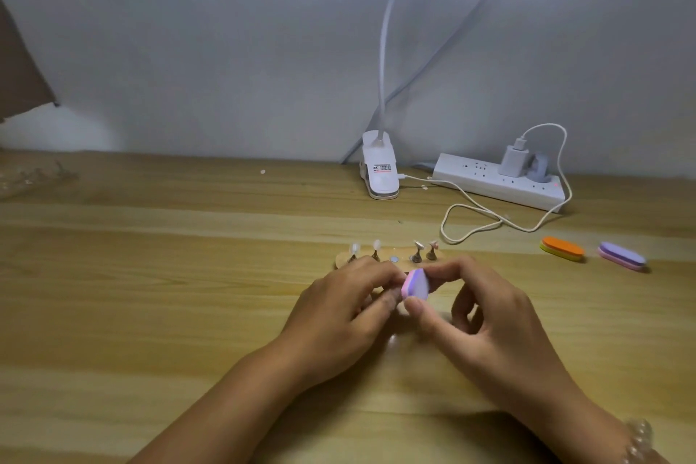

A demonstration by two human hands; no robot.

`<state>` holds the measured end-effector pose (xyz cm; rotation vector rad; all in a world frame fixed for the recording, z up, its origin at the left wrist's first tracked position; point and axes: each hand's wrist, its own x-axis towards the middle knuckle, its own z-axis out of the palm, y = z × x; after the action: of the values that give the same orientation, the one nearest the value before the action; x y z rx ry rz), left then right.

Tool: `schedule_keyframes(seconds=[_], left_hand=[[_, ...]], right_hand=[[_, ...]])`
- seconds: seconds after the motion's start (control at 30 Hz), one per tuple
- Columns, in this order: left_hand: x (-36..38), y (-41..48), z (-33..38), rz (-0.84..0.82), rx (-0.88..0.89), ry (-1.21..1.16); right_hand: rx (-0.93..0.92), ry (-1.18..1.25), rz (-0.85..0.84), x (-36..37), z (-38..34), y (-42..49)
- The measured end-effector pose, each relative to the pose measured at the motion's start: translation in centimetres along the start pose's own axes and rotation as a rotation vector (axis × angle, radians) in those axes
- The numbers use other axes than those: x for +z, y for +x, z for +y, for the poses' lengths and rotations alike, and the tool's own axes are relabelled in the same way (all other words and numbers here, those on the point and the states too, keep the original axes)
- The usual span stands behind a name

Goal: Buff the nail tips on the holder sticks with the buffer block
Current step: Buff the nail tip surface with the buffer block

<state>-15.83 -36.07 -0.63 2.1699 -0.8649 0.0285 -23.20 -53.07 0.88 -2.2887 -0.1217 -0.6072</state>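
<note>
My right hand [486,316] pinches a small pink and lilac buffer block [415,284] between thumb and fingers, just in front of the wooden holder base [341,259]. My left hand [346,309] has its fingers curled against the block's left side; what they hold is hidden. Several holder sticks with nail tips stand on the base, two at the left [354,252] and two at the right [418,250]. A bare round magnet [394,259] shows between them.
Two spare buffer blocks lie at the right, one orange [563,249] and one lilac [622,256]. A clip lamp [379,171], a white power strip [497,183] and a looping cable [474,218] sit near the wall. A clear item [26,181] lies far left.
</note>
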Motion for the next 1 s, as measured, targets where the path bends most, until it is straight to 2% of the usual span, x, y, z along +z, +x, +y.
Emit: schedule_keyframes(seconds=[0.07,0.2,0.37,0.53,0.67,0.83,1.0], left_hand=[[0.1,0.0,0.1,0.011,0.010,0.004],[0.1,0.0,-0.1,0.006,0.005,-0.002],[0.1,0.0,0.1,0.013,0.014,0.016],[0.1,0.0,-0.1,-0.003,0.007,0.003],[0.2,0.0,0.0,0.023,0.015,-0.002],[0.0,0.0,-0.1,-0.003,0.003,0.017],[0.2,0.0,0.1,0.028,0.011,0.005]], right_hand=[[0.051,0.005,0.042,-0.2,0.6,0.2],[-0.055,-0.057,-0.007,0.1,-0.3,-0.2],[0.019,-0.018,0.037,-0.1,0.4,0.3],[-0.087,-0.044,-0.034,0.3,-0.5,-0.3],[0.028,-0.005,0.026,-0.1,0.5,0.4],[-0.108,-0.046,-0.035,0.3,-0.6,-0.4],[0.009,-0.036,0.039,0.0,0.5,0.3]])
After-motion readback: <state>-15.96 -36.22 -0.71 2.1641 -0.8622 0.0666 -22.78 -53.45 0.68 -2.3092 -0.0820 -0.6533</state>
